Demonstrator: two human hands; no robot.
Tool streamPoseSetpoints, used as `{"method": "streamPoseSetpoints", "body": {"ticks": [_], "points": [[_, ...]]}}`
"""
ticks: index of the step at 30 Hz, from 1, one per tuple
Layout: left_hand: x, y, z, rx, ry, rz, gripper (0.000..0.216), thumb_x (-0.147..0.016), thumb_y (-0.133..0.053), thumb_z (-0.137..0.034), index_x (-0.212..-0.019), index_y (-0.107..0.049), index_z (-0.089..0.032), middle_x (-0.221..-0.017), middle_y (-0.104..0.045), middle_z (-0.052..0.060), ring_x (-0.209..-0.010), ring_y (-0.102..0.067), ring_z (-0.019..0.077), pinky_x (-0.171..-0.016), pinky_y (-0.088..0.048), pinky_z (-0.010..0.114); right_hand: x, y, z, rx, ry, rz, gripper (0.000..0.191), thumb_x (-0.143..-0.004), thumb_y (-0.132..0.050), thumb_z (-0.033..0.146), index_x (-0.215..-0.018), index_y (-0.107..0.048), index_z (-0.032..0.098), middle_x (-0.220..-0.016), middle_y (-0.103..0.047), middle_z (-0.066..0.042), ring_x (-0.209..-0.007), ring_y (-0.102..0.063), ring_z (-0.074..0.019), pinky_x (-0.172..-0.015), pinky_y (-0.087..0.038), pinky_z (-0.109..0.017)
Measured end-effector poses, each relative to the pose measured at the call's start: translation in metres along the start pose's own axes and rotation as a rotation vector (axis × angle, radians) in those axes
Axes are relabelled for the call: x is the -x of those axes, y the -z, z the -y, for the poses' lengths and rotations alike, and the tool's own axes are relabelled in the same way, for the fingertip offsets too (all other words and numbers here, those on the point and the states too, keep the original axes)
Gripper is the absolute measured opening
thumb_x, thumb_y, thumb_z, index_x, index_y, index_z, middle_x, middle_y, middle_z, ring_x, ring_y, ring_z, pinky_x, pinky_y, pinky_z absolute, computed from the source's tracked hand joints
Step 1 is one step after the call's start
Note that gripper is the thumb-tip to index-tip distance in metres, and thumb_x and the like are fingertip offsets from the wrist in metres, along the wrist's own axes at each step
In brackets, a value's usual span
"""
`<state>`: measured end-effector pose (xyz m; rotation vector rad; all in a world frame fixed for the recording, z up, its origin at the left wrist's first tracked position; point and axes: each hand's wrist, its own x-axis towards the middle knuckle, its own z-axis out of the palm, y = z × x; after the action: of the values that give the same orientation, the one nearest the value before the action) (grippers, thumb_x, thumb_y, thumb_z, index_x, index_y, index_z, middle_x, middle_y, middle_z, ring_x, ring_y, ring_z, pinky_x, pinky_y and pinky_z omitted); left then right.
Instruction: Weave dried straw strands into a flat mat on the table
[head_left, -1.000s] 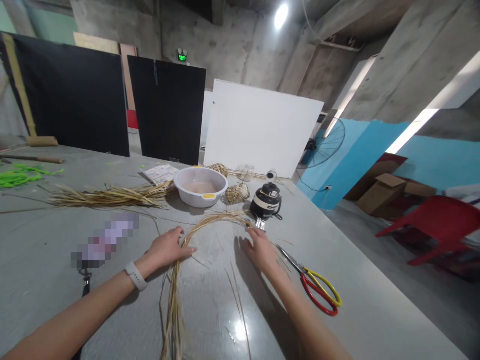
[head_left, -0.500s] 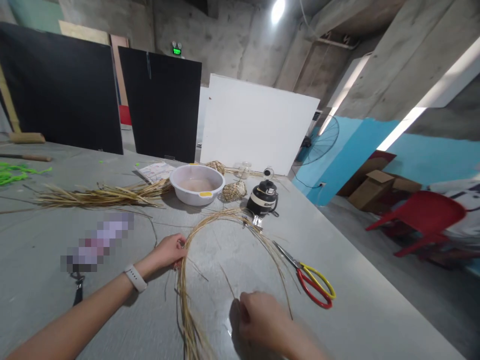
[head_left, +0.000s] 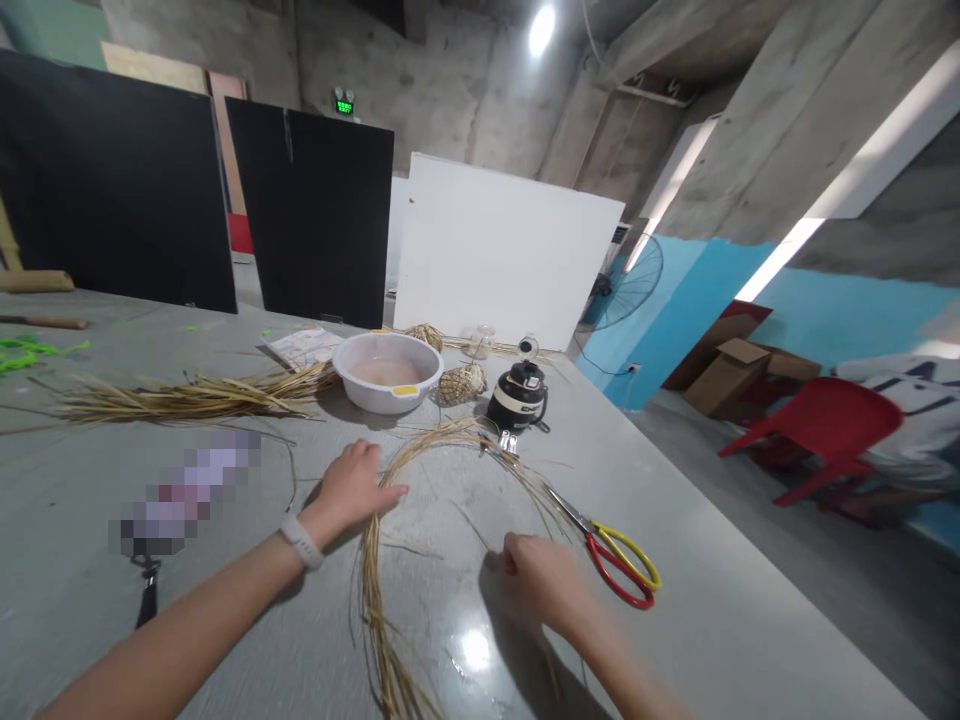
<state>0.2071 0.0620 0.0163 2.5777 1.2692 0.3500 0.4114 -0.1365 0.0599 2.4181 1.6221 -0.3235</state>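
Note:
A long bundle of thin straw-coloured strands curves in an arch across the grey table. Over its left side lies my left hand, fingers spread and thumb stretched across the strands. Inside the arch, my right hand is closed in a pinch on a single thin strand, whose free end points up and left. Scissors with one red and one yellow handle lie just right of that hand, their blades touching the loose strand ends. Metal binder clips sit at the top right of the arch.
Behind the arch stand a white basin of water, a woven ball and a black jug-like container. A second straw bundle lies at left, near a blurred-out item. Beyond the table's right edge, a person sits near a red chair.
My left hand has opened from its grip on the bundle and now lies spread over it. My right hand has moved up and right with the thin strand. The view has shifted slightly.

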Motion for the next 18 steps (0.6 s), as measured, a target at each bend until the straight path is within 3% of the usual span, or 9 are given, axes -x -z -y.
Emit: {"method": "streamPoseSetpoints", "body": {"ticks": [3, 6, 8, 11, 14, 18], "points": [[-0.035, -0.003, -0.011, -0.048, -0.066, 0.100, 0.102, -0.068, -0.080, -0.041, -0.152, -0.034, -0.006, -0.159, -0.029, 0.028, -0.149, -0.024, 0.0419, -0.118, -0.024, 0.047, -0.003, 0.001, -0.003, -0.036, -0.027, -0.040, 0.024, -0.079, -0.054, 0.008, -0.089, -0.074, 0.017, -0.088, -0.076, -0.012, -0.083, -0.069, -0.0245, -0.058, -0.022, -0.030], [-0.066, -0.007, -0.018, -0.028, -0.084, 0.188, 0.113, -0.061, -0.085, -0.038, -0.155, -0.030, -0.008, -0.163, -0.021, 0.026, -0.151, -0.017, 0.0422, -0.119, -0.023, 0.048, -0.005, 0.002, -0.008, -0.110, -0.038, -0.082, 0.022, -0.079, -0.056, 0.010, -0.089, -0.073, 0.017, -0.087, -0.075, -0.011, -0.082, -0.068, -0.0228, -0.058, -0.023, -0.029], [-0.079, -0.007, -0.022, -0.006, -0.061, 0.238, 0.099, -0.064, -0.086, -0.035, -0.149, -0.042, -0.009, -0.156, -0.037, 0.027, -0.145, -0.033, 0.0423, -0.115, -0.032, 0.047, -0.006, 0.001, -0.013, -0.181, -0.038, -0.105, 0.019, -0.080, -0.057, 0.012, -0.089, -0.073, 0.016, -0.087, -0.076, -0.009, -0.082, -0.067, -0.0217, -0.060, -0.026, -0.028], [-0.084, -0.006, -0.028, 0.049, -0.002, 0.299, 0.050, -0.083, -0.077, -0.034, -0.126, -0.062, -0.013, -0.131, -0.062, 0.018, -0.122, -0.059, 0.0330, -0.103, -0.046, 0.048, -0.008, -0.003, -0.022, -0.276, -0.054, -0.143, 0.016, -0.081, -0.058, 0.014, -0.088, -0.072, 0.017, -0.087, -0.076, -0.008, -0.081, -0.067, -0.0208, -0.062, -0.031, -0.026], [-0.076, -0.007, -0.031, 0.175, 0.032, 0.324, 0.020, -0.091, -0.070, -0.031, -0.102, -0.066, -0.015, -0.109, -0.068, 0.008, -0.102, -0.065, 0.0240, -0.091, -0.052, 0.042, -0.013, -0.007, -0.032, -0.358, -0.066, -0.198, 0.015, -0.081, -0.057, 0.013, -0.084, -0.071, 0.017, -0.086, -0.076, -0.008, -0.079, -0.066, -0.0200, -0.065, -0.034, -0.026], [-0.057, -0.007, -0.032, 0.466, 0.078, 0.281, 0.016, -0.079, -0.071, -0.019, -0.083, -0.056, -0.019, -0.088, -0.068, 0.008, -0.086, -0.068, 0.0233, -0.075, -0.051, 0.032, -0.018, -0.011, -0.042, -0.521, -0.032, -0.290, 0.012, -0.078, -0.055, 0.014, -0.076, -0.067, 0.018, -0.080, -0.074, -0.005, -0.074, -0.065, -0.0189, -0.065, -0.038, -0.026]]}}
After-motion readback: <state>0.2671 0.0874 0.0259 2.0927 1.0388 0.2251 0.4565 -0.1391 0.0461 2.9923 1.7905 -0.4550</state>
